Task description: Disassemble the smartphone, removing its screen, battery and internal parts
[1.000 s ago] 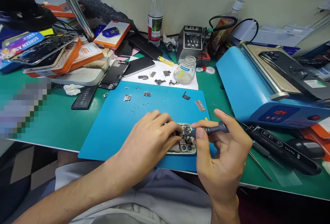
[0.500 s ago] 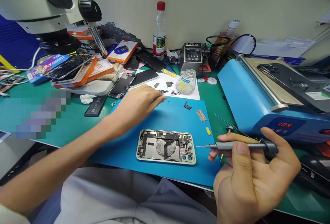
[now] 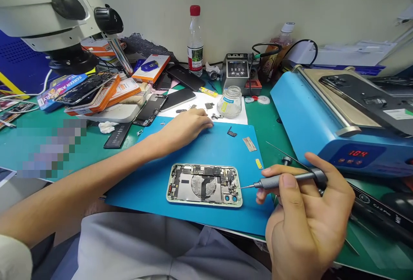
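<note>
An opened phone (image 3: 190, 185) with a pale green frame lies on the blue mat (image 3: 138, 202), its inner parts showing. My right hand (image 3: 306, 220) grips a grey precision screwdriver (image 3: 274, 182), whose thin tip points left at the phone's right end; whether it touches cannot be made out. My left hand (image 3: 185, 129) reaches over the mat's far edge, fingertips pinched together and pointing down beside small metal parts (image 3: 217, 117) on white paper (image 3: 241, 116). What those fingers hold, if anything, is hidden. A small black part (image 3: 232, 132) lies right of that hand.
Behind the paper parts stands a glass jar (image 3: 229, 103). A blue heating machine (image 3: 322, 129) takes up the right side. To the left lie a black battery (image 3: 118, 135), phone screens and stacked boxes (image 3: 97, 103) under a microscope (image 3: 64, 17). A bottle (image 3: 195, 43) stands at the back.
My right hand has brought the screwdriver left, its tip now at the phone's edge. My left hand has shifted slightly right and lower, its fingertips curled down. The view has shifted slightly.
</note>
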The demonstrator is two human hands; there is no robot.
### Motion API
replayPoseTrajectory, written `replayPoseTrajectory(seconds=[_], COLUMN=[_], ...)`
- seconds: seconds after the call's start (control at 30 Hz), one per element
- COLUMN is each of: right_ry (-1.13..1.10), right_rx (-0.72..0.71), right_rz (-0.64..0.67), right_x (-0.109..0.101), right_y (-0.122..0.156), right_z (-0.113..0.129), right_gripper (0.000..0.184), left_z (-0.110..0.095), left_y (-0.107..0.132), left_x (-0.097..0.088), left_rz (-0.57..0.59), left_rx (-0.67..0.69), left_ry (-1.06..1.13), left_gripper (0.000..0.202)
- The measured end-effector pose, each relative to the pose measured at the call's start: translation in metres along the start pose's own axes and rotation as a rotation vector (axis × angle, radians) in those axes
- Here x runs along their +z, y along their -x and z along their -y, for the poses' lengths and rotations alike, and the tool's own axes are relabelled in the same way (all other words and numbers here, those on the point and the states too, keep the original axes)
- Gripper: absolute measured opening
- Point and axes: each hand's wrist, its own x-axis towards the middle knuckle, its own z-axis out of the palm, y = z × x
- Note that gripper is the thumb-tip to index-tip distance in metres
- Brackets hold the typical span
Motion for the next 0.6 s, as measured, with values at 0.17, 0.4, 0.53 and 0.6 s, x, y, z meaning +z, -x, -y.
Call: replayPoseTrajectory(seconds=[0.17, 0.4, 0.53, 0.6], right_ry=[0.011, 0.130, 0.750, 1.009], right_rx=[0.004, -0.142, -0.316, -0.451], right_rz=[0.007, -0.060, 0.160, 0.318], right_x=[-0.001, -0.005, -0.025, -0.037], right_y=[-0.002, -0.011, -0.030, -0.044], right_z=[-0.003, -0.004, -0.003, -0.005], right_gripper=[0.048, 0.052, 0.040, 0.032], left_z=[0.006, -0.015, -0.037, -0.044], left_y=[-0.003, 0.042, 0.100, 0.126], left_x=[-0.006, -0.042, -0.042, -0.035], left_rz=[-0.020, -0.139, 0.002, 0.080], left_rx=[-0.021, -0.046, 0.024, 0.016], left_ry=[0.024, 0.082, 0.108, 0.115], left_gripper=[0.027, 0.026, 0.026, 0.048])
